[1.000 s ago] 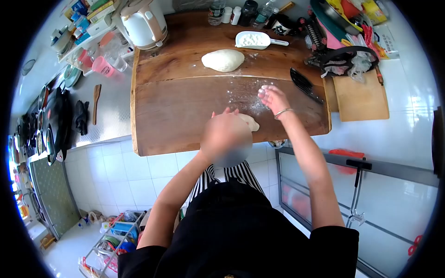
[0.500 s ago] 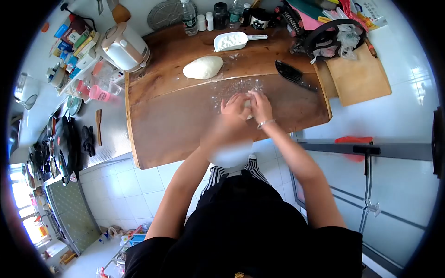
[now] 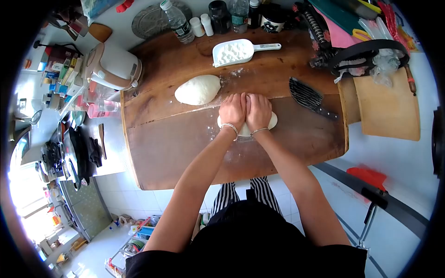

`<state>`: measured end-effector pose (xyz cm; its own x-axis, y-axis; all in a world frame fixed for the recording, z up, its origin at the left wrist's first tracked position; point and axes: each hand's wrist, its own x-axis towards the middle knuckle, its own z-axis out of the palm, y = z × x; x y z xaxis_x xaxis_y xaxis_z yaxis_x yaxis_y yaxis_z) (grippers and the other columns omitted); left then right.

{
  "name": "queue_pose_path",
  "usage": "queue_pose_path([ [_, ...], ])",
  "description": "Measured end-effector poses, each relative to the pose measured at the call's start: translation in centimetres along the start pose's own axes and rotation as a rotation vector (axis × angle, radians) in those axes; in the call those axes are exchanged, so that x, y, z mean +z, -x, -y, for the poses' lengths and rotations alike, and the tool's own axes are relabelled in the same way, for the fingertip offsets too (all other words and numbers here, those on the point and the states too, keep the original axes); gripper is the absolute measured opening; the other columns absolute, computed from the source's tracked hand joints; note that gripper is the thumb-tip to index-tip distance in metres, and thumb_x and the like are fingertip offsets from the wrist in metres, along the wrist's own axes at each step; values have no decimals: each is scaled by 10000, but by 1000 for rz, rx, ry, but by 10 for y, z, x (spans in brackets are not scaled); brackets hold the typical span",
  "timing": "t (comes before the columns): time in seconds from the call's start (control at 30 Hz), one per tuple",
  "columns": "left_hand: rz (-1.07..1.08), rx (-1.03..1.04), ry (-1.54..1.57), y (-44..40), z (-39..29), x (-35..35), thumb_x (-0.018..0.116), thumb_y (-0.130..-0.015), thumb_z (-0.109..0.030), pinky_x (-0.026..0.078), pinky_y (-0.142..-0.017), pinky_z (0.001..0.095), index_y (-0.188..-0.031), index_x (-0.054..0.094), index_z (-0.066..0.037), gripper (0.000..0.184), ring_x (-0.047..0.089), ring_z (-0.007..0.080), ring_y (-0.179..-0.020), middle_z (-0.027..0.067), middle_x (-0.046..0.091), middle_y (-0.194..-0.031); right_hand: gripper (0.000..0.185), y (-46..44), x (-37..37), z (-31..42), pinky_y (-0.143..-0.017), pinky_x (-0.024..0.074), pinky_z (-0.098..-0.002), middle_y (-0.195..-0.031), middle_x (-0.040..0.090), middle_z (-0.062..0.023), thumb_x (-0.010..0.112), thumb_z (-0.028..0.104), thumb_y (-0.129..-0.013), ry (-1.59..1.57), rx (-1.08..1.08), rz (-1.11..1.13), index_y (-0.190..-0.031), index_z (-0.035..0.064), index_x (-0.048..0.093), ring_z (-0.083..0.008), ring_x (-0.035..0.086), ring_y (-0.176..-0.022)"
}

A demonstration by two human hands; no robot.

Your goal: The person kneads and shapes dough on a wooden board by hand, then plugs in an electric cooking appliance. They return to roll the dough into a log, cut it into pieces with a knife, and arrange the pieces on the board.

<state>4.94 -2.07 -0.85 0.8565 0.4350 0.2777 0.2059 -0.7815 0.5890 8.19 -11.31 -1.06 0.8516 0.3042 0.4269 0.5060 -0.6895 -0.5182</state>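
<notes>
Two bare hands rest side by side on a soft, off-white lump of dough [image 3: 272,122], the left hand [image 3: 232,111] and the right hand [image 3: 258,112] touching along their inner edges. Both are laid on top with fingers bent downward at the far side; the fingertips are hidden, so whether they close around the dough cannot be told. The dough lies directly beneath the palms, bulging out past the right hand and showing between the wrists, flat on a broad brown wooden tabletop [image 3: 176,143]. Each wrist wears a thin silver-coloured bangle [image 3: 230,126].

Beyond the left hand and a little to its left, just apart from it, sits a larger, smooth, off-white oval mound of dough [image 3: 198,90]. Straight beyond the hands, farther off, lies a white plastic scoop [image 3: 234,52] heaped with white powder, its handle pointing right. A loose dusting of the same white shows near the fingers. To the right of the right hand, well apart, a broad black knife with pale streaks on its blade [image 3: 306,95] lies with its handle angled toward the table's right edge. Far left of the grip stands a white kettle with beige trim [image 3: 111,67].
</notes>
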Motion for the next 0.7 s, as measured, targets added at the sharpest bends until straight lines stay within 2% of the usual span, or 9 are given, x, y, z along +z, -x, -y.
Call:
queue_pose_path([
  [0.07, -4, -46, 24, -14, 2, 5, 464, -993, -304, 480, -650, 491, -836, 617, -64, 325, 608, 393, -756, 164, 644, -798, 186, -13, 6, -3, -825, 455, -449, -928, 657, -87, 515, 259, -945, 17, 67, 77, -906, 111, 622, -304, 605, -908],
  [0.13, 26, -84, 31, -27, 1, 8, 456, -994, -332, 482, -661, 493, -837, 617, -63, 350, 613, 400, -768, 172, 653, -815, 239, -27, 14, -6, -744, 466, -458, -876, 661, -110, 492, 283, -952, 32, 123, 94, -847, 97, 599, -324, 616, -858],
  [0.3, 216, -220, -17, -35, -13, -10, 397, -994, -413, 487, -741, 515, -835, 623, -63, 446, 635, 412, -844, 188, 682, -877, 314, -38, 7, -11, -777, 458, -493, -894, 663, -151, 415, 312, -967, 21, 161, 179, -879, 84, 614, -370, 619, -847],
  [0.37, 275, -198, 87, -17, -17, -21, 394, -986, -412, 473, -793, 519, -862, 623, -49, 447, 629, 421, -893, 196, 682, -896, 338, -27, -11, -14, -801, 450, -499, -894, 663, -157, 399, 341, -969, -304, 379, 432, -908, 94, 622, -369, 620, -861],
  [0.43, 141, -162, 38, 17, -50, -50, 494, -938, -336, 446, -843, 492, -919, 627, -47, 319, 609, 377, -978, 203, 666, -997, 257, 3, -38, -5, -816, 438, -494, -884, 658, -159, 444, 272, -947, -235, 229, 302, -981, 94, 627, -362, 612, -878],
  [0.5, 131, -147, -24, 61, -51, -45, 500, -923, -265, 372, -980, 468, -983, 635, -75, 240, 569, 319, -1095, 150, 647, -1105, 195, 48, -57, 7, -873, 407, -472, -898, 644, -154, 487, 195, -914, -125, 87, 150, -988, 79, 625, -347, 588, -919],
  [0.53, 126, -148, -22, 78, -45, -38, 500, -923, -265, 372, -980, 468, -983, 635, -75, 240, 569, 319, -1095, 150, 647, -1105, 204, 70, -51, -3, -916, 384, -459, -992, 639, -131, 489, 211, -915, -144, -42, 33, -1002, 78, 617, -318, 573, -988],
  [0.6, -161, 146, -25, 102, -33, -26, 531, -897, -228, 287, -1065, 487, -1064, 626, -101, 231, 528, 275, -1163, 76, 623, -1147, 212, 79, -52, -8, -925, 381, -458, -1038, 633, -119, 491, 215, -914, -153, -138, -14, -1025, 82, 613, -308, 570, -1009],
  [0.7, -115, 122, -32, 89, -24, -12, 535, -886, -206, 251, -1090, 502, -1142, 620, -112, 286, 489, 265, -1225, 65, 587, -1215, 243, 66, -39, -20, -951, 372, -457, -1150, 618, -105, 487, 226, -925, -143, -220, -24, -1090, 89, 600, -307, 565, -1058],
])
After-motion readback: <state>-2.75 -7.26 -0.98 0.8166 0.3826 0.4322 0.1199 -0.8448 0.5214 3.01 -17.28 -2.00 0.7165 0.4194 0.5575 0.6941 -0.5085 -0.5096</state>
